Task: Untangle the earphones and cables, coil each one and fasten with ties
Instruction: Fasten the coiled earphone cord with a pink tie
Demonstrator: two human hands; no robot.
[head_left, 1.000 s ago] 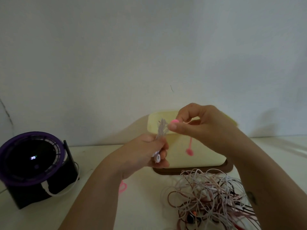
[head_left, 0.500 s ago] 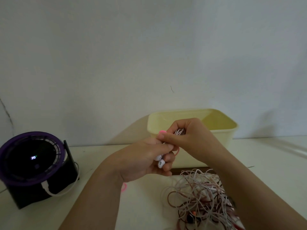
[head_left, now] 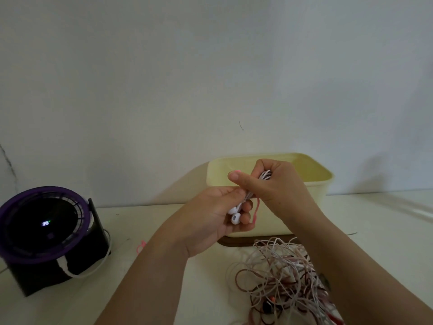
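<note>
Head view: left hand [head_left: 210, 214] clamps the coiled earphones [head_left: 235, 216], right hand [head_left: 274, 184] pinches the tie [head_left: 255, 212] round them, and a slack wrap could let the coil spring open.

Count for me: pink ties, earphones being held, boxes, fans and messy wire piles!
Pink ties: 2
Held earphones: 1
Yellow box: 1
Fan: 1
Wire pile: 1
Total: 6
</note>
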